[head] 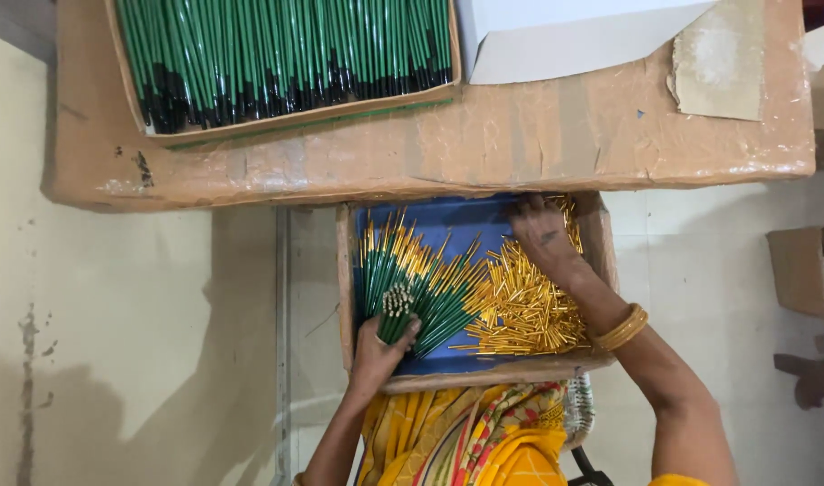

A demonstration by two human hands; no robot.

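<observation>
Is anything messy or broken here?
The big cardboard board looks worn: its taped surface is wrinkled and a torn paper patch peels at the top right corner. The gold caps lie in a loose jumble in the box.

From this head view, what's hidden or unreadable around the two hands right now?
- Right hand: fingertips buried in the gold caps.
- Tray: far end hidden under the cardboard board.
- Left hand: palm hidden behind the green sticks.
- Upper stick box: cut off by top edge.
</observation>
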